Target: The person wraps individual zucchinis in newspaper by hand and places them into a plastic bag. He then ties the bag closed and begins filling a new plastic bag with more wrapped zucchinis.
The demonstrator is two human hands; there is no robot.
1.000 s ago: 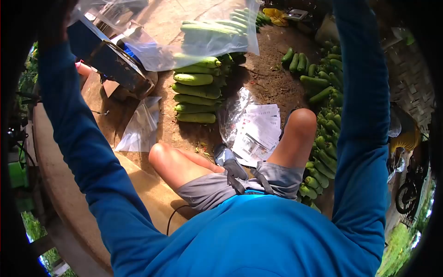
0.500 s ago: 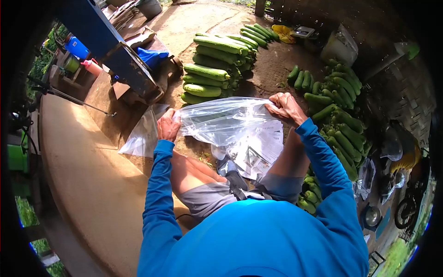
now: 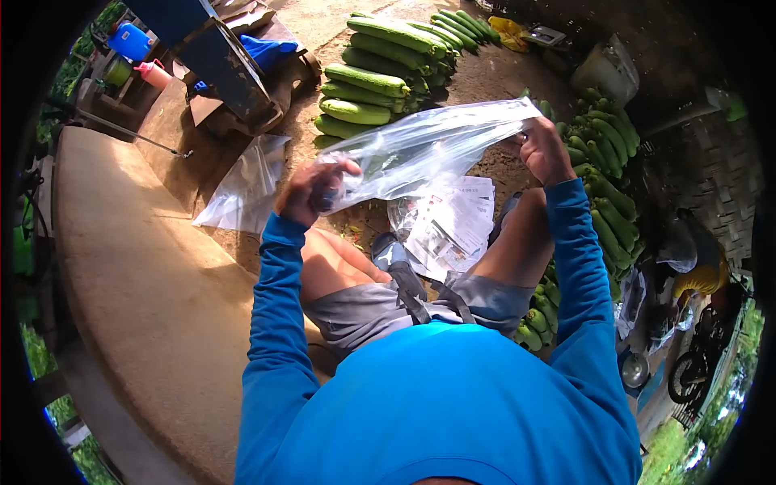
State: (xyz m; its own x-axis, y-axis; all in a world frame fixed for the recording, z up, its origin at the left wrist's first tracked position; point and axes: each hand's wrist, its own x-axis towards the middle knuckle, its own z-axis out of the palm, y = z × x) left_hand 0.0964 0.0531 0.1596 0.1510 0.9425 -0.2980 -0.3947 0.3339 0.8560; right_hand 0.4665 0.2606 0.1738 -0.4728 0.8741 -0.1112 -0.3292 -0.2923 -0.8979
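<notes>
A clear plastic bag [image 3: 428, 149] is stretched between my two hands, above the ground in front of my knees. My left hand [image 3: 311, 187] is closed around its lower left end. At the upper right end, my right hand [image 3: 543, 149] grips the plastic, raised higher than the left. Beneath the bag, printed paper sheets [image 3: 453, 226] lie fanned out between my legs, partly under clear plastic. A stack of long green gourds [image 3: 368, 89] stands just beyond the bag.
More green gourds [image 3: 610, 218] are heaped along my right side. Another clear plastic bag [image 3: 246, 182] lies on the floor at left, beside a curved tan ledge [image 3: 121, 267]. A blue post [image 3: 214, 65] and a blue cloth [image 3: 267, 50] are at the upper left.
Both hands have lifted the bag; the right has moved up and outward, so the plastic now slants up to the right. More of the papers below is uncovered.
</notes>
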